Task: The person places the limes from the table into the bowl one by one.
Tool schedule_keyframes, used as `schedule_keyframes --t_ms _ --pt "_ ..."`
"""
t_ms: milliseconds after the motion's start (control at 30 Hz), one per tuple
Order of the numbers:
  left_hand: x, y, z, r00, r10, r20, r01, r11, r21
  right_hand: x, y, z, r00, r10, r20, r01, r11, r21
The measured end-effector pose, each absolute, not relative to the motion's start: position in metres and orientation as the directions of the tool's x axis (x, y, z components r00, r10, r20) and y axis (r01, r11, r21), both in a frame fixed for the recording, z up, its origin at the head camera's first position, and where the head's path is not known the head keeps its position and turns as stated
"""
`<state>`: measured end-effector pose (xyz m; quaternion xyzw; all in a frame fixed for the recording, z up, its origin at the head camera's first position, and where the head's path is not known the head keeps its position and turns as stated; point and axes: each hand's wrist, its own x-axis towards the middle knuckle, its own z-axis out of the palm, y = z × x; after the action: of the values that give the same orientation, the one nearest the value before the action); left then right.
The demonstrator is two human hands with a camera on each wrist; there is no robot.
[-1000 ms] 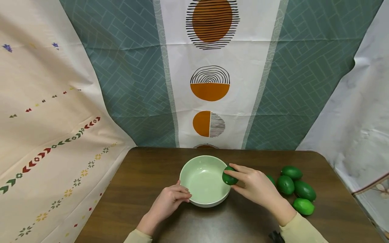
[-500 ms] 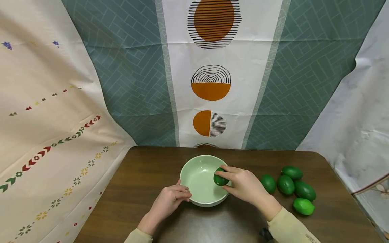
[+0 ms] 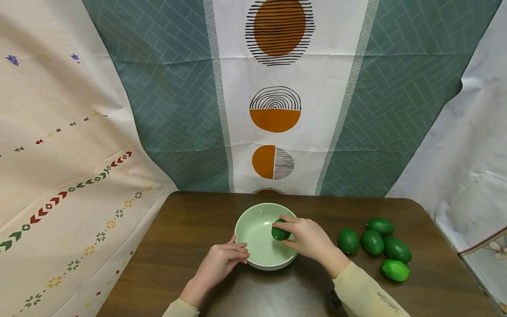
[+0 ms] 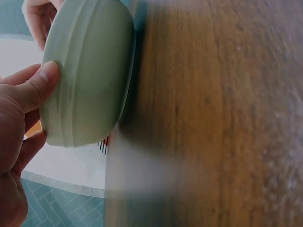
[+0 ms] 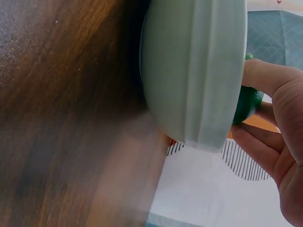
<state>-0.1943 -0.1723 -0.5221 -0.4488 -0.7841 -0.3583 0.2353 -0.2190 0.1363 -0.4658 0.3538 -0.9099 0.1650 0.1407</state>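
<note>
A pale green bowl point(image 3: 256, 244) stands upright on the wooden table. At its near left rim my left hand point(image 3: 222, 260) holds on; the left wrist view shows the thumb point(image 4: 41, 82) pressed to the outer wall and fingers at the rim. My right hand point(image 3: 310, 240) reaches over the right rim and grips a dark green lime point(image 3: 280, 232) between thumb and fingers, inside the bowl's opening. From the right wrist camera, the bowl wall point(image 5: 189, 71) hides part of the lime point(image 5: 247, 101). Whether the lime touches the bowl's bottom, I cannot tell.
Right of the bowl lie several dark green limes point(image 3: 372, 242) in a loose group, with one brighter green lime point(image 3: 395, 270) nearest me. Patterned cloths hang behind the table point(image 3: 178, 246) and on both sides.
My right hand has carried the dark green lime leftward, from over the bowl's right rim to farther inside the opening. My left hand has stayed at the rim.
</note>
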Motion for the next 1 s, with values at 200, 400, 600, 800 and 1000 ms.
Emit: schedule_keyframes --t_ms 200,400,600,800,1000 --pt "-0.195 -0.176 -0.523 -0.476 0.543 0.692 0.878 0.336 0.341 -0.226 0.13 -0.468 -0.734 -0.594 0.33 -0.669 0.718 -0.195" --pt "-0.195 -0.178 -0.522 -0.494 0.556 0.669 0.87 0.305 0.388 -0.232 0.125 -0.471 -0.775 -0.568 0.278 -0.628 0.745 -0.226" --pt "-0.193 -0.175 -0.521 -0.509 0.534 0.675 0.861 0.307 0.407 -0.24 0.121 -0.475 -0.795 -0.557 0.24 -0.605 0.758 -0.244" --pt "-0.192 -0.173 -0.522 -0.519 0.512 0.684 0.855 0.317 0.411 -0.244 0.117 -0.476 -0.809 -0.547 0.215 -0.587 0.766 -0.262" --pt "-0.191 -0.175 -0.524 -0.521 0.517 0.679 0.853 0.307 0.421 -0.245 0.113 -0.481 -0.824 -0.539 0.176 -0.567 0.781 -0.261"
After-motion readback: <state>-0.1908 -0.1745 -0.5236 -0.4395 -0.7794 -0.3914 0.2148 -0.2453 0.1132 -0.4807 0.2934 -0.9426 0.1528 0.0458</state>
